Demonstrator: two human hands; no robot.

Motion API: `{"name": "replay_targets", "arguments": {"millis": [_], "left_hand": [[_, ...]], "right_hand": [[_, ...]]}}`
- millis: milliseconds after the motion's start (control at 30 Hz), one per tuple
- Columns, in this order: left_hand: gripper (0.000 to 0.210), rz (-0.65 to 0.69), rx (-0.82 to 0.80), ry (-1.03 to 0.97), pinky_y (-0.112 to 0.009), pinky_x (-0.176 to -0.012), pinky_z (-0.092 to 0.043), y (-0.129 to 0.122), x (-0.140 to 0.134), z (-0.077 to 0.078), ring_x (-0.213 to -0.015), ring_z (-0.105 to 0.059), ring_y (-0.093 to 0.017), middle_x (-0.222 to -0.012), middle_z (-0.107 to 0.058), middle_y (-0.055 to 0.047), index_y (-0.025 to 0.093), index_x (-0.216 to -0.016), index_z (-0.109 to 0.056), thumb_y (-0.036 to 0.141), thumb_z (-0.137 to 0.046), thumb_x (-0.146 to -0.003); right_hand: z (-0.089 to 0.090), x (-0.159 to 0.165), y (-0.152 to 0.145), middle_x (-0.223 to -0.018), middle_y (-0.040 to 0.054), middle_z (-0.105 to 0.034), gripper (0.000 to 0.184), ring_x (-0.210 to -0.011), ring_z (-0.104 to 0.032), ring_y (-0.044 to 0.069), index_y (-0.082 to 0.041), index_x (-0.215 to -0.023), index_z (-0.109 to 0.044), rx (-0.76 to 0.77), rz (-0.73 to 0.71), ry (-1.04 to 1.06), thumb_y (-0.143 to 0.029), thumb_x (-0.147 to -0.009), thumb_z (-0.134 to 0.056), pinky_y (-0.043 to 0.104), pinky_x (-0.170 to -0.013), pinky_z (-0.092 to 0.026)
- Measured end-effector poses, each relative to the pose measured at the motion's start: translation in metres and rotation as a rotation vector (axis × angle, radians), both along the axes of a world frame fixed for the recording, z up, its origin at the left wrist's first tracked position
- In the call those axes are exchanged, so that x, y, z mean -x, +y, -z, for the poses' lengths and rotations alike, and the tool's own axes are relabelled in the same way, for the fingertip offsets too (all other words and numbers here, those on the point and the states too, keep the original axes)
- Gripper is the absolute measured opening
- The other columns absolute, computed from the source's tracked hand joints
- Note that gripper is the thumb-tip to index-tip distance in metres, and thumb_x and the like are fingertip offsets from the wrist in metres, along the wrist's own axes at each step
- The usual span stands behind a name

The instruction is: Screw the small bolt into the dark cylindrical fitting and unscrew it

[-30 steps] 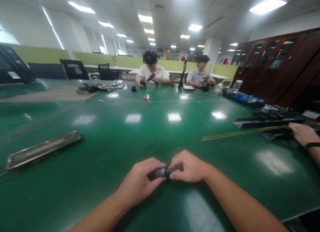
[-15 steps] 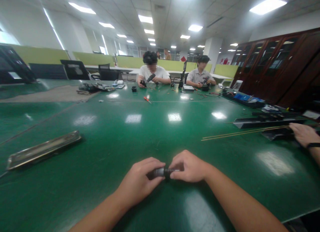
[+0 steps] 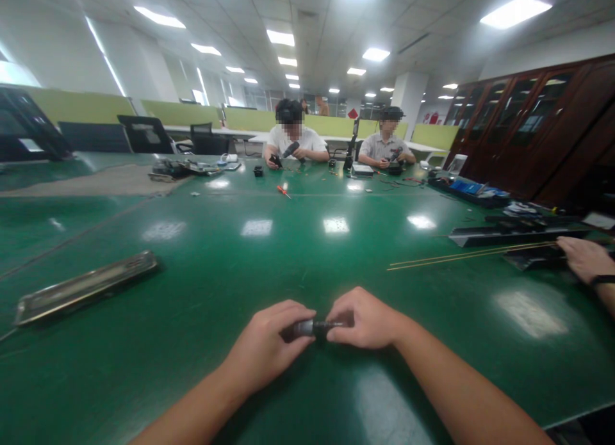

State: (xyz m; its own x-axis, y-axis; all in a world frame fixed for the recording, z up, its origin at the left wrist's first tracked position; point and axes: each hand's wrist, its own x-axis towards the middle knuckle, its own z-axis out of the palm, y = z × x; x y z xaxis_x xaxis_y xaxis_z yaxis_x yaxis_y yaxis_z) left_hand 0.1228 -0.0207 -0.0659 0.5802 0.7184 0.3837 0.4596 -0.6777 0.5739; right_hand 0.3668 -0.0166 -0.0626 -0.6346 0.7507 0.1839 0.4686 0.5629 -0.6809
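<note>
Low in the middle of the head view, both hands hold one short dark cylindrical part (image 3: 304, 328) with a greyish band and a black ribbed end. My left hand (image 3: 266, 346) grips the greyish end between thumb and fingers. From the other side, my right hand (image 3: 366, 322) pinches the black end with thumb and fingertips. The part lies roughly level, just above or on the green table (image 3: 250, 272); I cannot tell which. Its outer ends are hidden by my fingers, and its exact kind is unclear.
A long metal tray-like piece (image 3: 86, 288) lies at left. At right, another person's hand (image 3: 583, 258) touches thin rods (image 3: 461, 256) by black metal channels (image 3: 509, 234). An orange screwdriver (image 3: 283, 191) lies farther off. Two people (image 3: 298, 141) work across the table.
My left hand and the greyish end have shifted very slightly left. My right hand keeps its pinch on the black end almost unmoved.
</note>
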Motion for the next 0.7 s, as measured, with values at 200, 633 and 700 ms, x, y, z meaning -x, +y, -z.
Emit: {"name": "replay_targets", "arguments": {"millis": [200, 633, 700], "left_hand": [[0.021, -0.009, -0.008, 0.0, -0.026, -0.082, -0.054, 0.0009, 0.0015, -0.0022, -0.09, -0.068, -0.015, -0.1, -0.072, -0.003, 0.023, -0.105, -0.072, 0.019, -0.069, -0.084], [0.022, -0.043, -0.051, -0.002, -0.026, -0.083, -0.055, 0.0049, 0.0038, -0.0046, -0.091, -0.068, -0.016, -0.1, -0.073, -0.002, 0.024, -0.105, -0.072, 0.019, -0.069, -0.083], [0.022, -0.051, -0.049, -0.001, -0.026, -0.083, -0.055, 0.0047, 0.0042, -0.0056, -0.091, -0.068, -0.015, -0.1, -0.073, -0.002, 0.024, -0.105, -0.072, 0.02, -0.07, -0.083]], "right_hand": [[0.0014, -0.0011, 0.0007, -0.069, 0.0015, -0.067, 0.014, -0.063, -0.057, 0.014, -0.016, -0.086, -0.079, -0.012, 0.012, -0.004, -0.028, -0.083, -0.072, 0.023, -0.059, -0.04], [0.0002, -0.0053, 0.0034, -0.068, 0.0023, -0.068, 0.015, -0.06, -0.057, 0.013, -0.014, -0.086, -0.079, 0.023, 0.069, 0.029, -0.026, -0.08, -0.072, 0.023, -0.058, -0.041], [0.0, -0.0061, 0.0037, -0.068, 0.0025, -0.068, 0.016, -0.06, -0.057, 0.013, -0.014, -0.086, -0.08, 0.014, 0.08, 0.018, -0.026, -0.08, -0.072, 0.023, -0.058, -0.041]]}}
